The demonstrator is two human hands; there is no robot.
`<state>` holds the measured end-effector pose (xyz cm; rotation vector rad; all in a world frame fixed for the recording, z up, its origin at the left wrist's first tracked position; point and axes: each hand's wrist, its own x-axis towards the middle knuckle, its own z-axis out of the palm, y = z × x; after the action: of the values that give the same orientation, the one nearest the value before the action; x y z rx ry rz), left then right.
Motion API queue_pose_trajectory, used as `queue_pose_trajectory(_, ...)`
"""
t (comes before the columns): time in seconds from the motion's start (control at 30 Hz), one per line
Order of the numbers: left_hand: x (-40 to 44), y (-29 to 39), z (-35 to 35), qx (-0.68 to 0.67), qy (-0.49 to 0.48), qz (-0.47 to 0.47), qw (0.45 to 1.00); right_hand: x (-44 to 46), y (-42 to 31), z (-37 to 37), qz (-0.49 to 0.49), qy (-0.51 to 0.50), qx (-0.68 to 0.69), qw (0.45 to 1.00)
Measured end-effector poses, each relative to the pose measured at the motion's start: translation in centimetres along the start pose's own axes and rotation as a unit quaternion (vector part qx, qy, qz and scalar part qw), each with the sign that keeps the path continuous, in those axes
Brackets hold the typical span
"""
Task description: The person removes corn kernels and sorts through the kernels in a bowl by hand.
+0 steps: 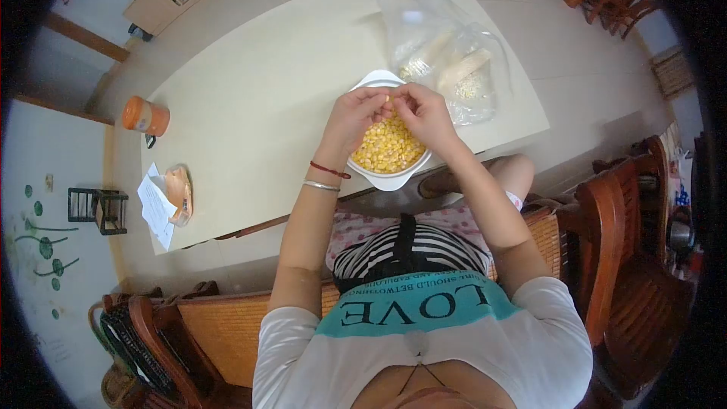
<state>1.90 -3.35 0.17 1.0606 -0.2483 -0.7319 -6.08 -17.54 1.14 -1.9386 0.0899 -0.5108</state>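
Yellow corn kernels point(390, 148) fill much of a white bowl point(388, 182) with tab handles, standing at the near edge of the table. Over its far half, my left hand point(359, 115) and my right hand point(425, 115) meet at the fingertips, both closed in a pinch. Between them shows a small yellow bit that looks like a corn kernel point(388, 98). Curled fingers hide most of it. Just beyond my right hand lies a clear plastic bag point(413, 19) with pale corn cobs point(463, 68) and some loose bits inside.
The cream table point(257, 106) curves away to the left. On it are an orange jar point(145, 116), an orange-toned packet point(179, 189) and white paper point(157, 208). A wooden bench point(227, 333) and wooden chair point(636, 280) stand near me.
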Motion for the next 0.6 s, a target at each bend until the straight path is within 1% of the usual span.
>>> queue_pose_trajectory(0.07, -0.32, 0.4, 0.27, -0.004, 0.002, -0.003, 1.0, -0.04, -0.09, 0.11, -0.029, 0.005, -0.01, 1.0)
queue_pose_trajectory(0.37, -0.29, 0.25, 0.12, 0.063, 0.002, 0.01, 0.998, -0.12, -0.17, 0.04, -0.02, -0.005, -0.042, 0.999)
queue_pose_trajectory(0.47, -0.14, -0.01, 0.13, 0.061, 0.003, 0.031, 0.998, -0.15, -0.38, -0.08, -0.028, -0.018, -0.059, 0.998)
queue_pose_trajectory(0.6, -0.21, 0.17, 0.35, 0.096, 0.012, 0.04, 0.994, -0.14, -0.35, -0.1, -0.032, -0.022, -0.073, 0.997)
